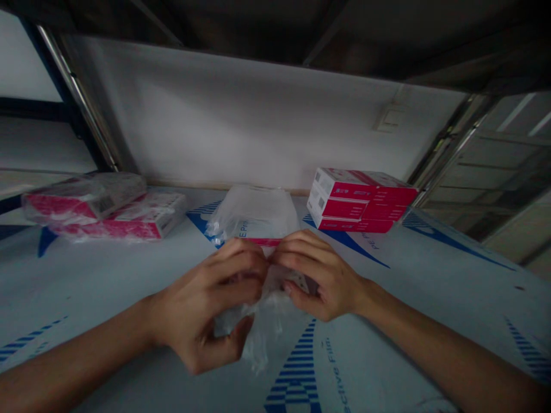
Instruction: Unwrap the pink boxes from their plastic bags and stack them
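Note:
In the middle of the worktop, a red-and-white box point(267, 242) sits partly inside a clear plastic bag point(262, 330); both my hands hide much of it. My left hand point(215, 307) has its fingers curled onto the bag at the box's left side, the thumb standing apart below. From the right, my right hand point(321, 275) bends over the box, fingertips pinching the bag close to the left fingertips. The loose end of the film lies crumpled toward me. Just behind my hands is a pile of flat clear bags point(262, 206).
At left lie two red-and-white boxes wrapped in clear plastic point(99, 209), one partly on the other. A stack of unwrapped red-and-white boxes point(361, 201) stands at right. Behind are a white wall point(249, 126) and metal posts point(77, 92); a dark shelf point(267, 28) hangs overhead.

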`<state>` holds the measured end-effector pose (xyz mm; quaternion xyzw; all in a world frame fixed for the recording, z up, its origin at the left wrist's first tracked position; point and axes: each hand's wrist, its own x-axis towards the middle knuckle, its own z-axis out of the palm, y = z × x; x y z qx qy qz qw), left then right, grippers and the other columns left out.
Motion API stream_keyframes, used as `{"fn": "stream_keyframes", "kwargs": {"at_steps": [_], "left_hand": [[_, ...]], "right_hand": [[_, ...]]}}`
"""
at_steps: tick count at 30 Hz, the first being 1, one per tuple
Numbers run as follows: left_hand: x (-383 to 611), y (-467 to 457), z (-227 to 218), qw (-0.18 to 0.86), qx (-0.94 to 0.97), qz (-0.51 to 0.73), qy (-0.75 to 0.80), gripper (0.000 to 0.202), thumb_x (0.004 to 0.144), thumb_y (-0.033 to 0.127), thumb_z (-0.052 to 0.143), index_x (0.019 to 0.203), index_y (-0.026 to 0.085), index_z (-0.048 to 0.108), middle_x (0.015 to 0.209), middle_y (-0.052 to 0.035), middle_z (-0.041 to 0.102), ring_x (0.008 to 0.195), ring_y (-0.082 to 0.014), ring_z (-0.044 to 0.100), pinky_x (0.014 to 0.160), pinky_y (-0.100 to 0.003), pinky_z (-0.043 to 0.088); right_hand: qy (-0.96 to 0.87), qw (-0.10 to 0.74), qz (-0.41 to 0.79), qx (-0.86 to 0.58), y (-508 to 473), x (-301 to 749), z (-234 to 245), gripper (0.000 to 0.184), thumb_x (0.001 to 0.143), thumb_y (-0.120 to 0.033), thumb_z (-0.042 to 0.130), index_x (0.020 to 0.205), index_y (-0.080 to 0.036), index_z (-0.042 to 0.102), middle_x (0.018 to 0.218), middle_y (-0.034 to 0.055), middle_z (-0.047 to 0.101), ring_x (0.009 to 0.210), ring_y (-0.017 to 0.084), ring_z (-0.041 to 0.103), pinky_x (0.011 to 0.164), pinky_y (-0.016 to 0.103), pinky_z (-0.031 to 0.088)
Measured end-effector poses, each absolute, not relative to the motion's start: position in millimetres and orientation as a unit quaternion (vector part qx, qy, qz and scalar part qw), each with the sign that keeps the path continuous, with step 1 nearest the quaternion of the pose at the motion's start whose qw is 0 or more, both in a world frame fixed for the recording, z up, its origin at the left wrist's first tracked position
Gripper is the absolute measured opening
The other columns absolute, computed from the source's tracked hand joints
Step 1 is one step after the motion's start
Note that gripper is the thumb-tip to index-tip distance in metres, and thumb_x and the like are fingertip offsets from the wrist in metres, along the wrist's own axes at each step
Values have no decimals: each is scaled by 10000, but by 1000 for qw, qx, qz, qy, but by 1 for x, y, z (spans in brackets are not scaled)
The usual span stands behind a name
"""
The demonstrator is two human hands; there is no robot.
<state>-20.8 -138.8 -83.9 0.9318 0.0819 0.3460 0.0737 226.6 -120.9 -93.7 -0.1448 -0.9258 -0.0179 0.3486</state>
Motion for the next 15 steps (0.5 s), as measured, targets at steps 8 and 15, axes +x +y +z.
{"fn": "stream_keyframes", "kwargs": {"at_steps": [8, 15], "left_hand": [[-22, -141, -84, 149, 923, 345, 84, 215, 664, 69, 566, 808, 195, 466, 785, -40, 532, 827, -216, 526, 763, -391, 472], [-33, -130, -91, 233, 857, 434, 151, 226, 770, 102, 561, 879, 214, 399, 847, -24, 495, 819, -182, 499, 715, -349, 444]], "right_hand": [[-921, 355, -3, -159, -119, 228, -96, 339, 833, -184, 589, 1164, -121, 629, 982, 116, 620, 918, 242, 585, 809, 438, 515], [-919, 357, 8, -168, -118, 228, -97, 321, 818, -153, 570, 1123, -117, 662, 990, 116, 600, 908, 232, 570, 784, 421, 515]]}}
